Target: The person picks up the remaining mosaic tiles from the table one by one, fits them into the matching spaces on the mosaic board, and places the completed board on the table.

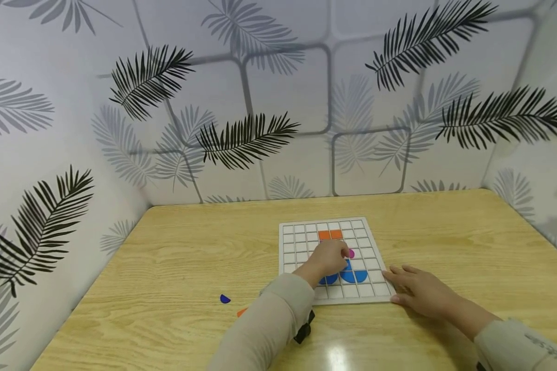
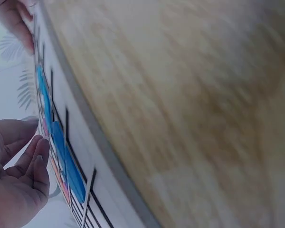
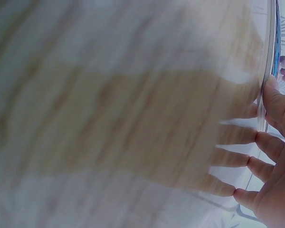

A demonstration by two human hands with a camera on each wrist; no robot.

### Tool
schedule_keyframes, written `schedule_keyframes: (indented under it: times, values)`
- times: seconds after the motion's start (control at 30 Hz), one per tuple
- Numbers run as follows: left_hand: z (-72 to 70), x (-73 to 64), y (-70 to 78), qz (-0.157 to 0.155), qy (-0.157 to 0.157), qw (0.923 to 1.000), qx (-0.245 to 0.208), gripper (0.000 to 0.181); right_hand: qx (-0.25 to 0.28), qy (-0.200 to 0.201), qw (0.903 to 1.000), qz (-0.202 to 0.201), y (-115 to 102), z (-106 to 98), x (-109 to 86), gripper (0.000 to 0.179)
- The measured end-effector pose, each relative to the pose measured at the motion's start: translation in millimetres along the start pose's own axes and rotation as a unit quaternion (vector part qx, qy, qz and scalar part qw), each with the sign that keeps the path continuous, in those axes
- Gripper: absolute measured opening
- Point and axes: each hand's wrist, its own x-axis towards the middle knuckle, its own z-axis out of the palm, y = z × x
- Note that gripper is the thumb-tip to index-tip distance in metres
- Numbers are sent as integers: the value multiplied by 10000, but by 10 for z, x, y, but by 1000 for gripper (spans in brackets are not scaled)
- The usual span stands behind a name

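A white gridded board (image 1: 288, 263) lies on the table, with two orange squares (image 1: 330, 235), blue curved pieces (image 1: 354, 276) and a magenta round piece (image 1: 351, 253) in its cells. Over the middle of the board, my left hand (image 1: 327, 257) has its fingers bent down beside the magenta piece. In the left wrist view, the thumb and fingertips of that hand (image 2: 19, 166) come close together at the board's surface; whether something small is between them is hidden. My right hand (image 1: 420, 291) rests with spread fingers at the board's right edge, the thumb (image 3: 271, 95) touching its side.
A dark blue half-round piece (image 1: 225, 299) lies on the wooden table (image 1: 167, 278) left of the board. Near it an orange piece (image 1: 241, 312) is partly covered by the left sleeve (image 1: 269, 324). A leaf-patterned wall (image 1: 297, 170) stands behind the table.
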Motion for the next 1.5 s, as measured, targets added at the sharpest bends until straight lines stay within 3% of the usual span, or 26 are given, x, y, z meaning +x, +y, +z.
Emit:
schedule_keyframes:
  times: [0.23,0.73,1.07,1.5]
  values:
    - [-96,-53,-75,47,113,9983,-572,15,-15,-50,10000,-15,12,-30,29,51]
    - [-300,-345,-156,346,-97,9965,-755,15,5,-66,9999,111,37,-19,6,53]
    - [-399,-616,-298,234,-185,9924,-1196,18,65,-40,10000,45,42,8,-3,53]
    - [-455,-1076,-519,189,-433,9853,-1644,18,77,-39,10000,-23,11,3,5,53]
